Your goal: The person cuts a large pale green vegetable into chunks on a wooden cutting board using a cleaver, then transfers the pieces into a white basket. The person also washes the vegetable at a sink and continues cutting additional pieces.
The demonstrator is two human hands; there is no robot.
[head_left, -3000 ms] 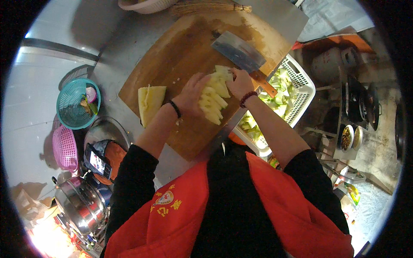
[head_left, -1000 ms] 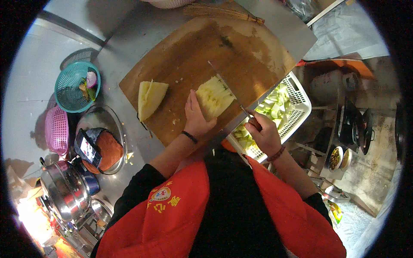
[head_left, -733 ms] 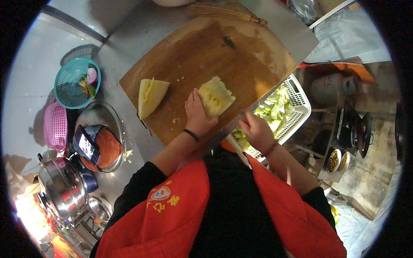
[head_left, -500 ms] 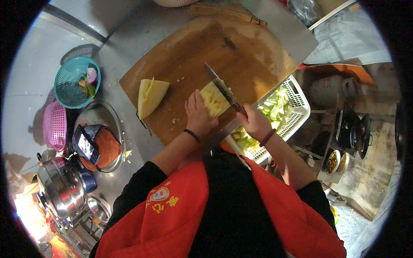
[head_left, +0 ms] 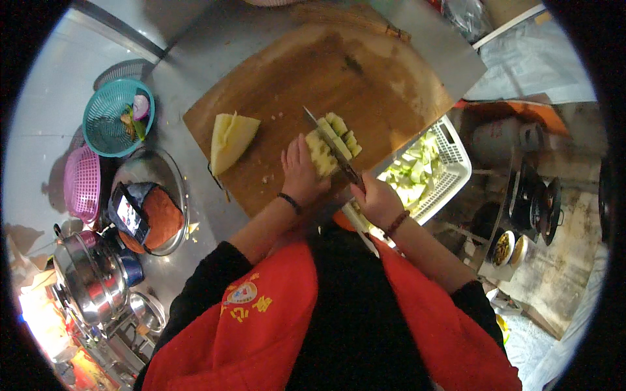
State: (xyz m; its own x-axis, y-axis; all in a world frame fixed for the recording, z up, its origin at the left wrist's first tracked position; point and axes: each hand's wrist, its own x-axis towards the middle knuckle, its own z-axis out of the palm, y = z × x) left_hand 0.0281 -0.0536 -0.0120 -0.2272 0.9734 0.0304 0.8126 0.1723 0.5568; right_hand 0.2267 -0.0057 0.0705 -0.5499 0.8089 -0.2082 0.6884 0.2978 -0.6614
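My right hand [head_left: 376, 201] is wrapped round the handle of a kitchen knife [head_left: 334, 146]. The blade lies across a pale yellow vegetable chunk [head_left: 319, 156] with a pitted surface; I cannot tell its kind. Small cut pieces [head_left: 353, 141] lie on the blade's right side. To the left of the blade, my left hand [head_left: 302, 173] holds the chunk down with its fingers close together against it. Further left rests a larger pale yellow wedge [head_left: 233, 142] with a folded layer on top. All of this lies on a wooden cutting board [head_left: 391, 78].
A white slotted basket [head_left: 459, 159] of pale green sliced vegetable stands against the board's right edge. At left are a teal colander [head_left: 98, 130], a pink basket [head_left: 83, 186], a round metal tray [head_left: 173, 169] bearing a phone [head_left: 130, 216], and a steel pot [head_left: 94, 277].
The knife has moved a little left along the chunk, and separate cut pieces now show to its right. My left hand still holds the chunk.
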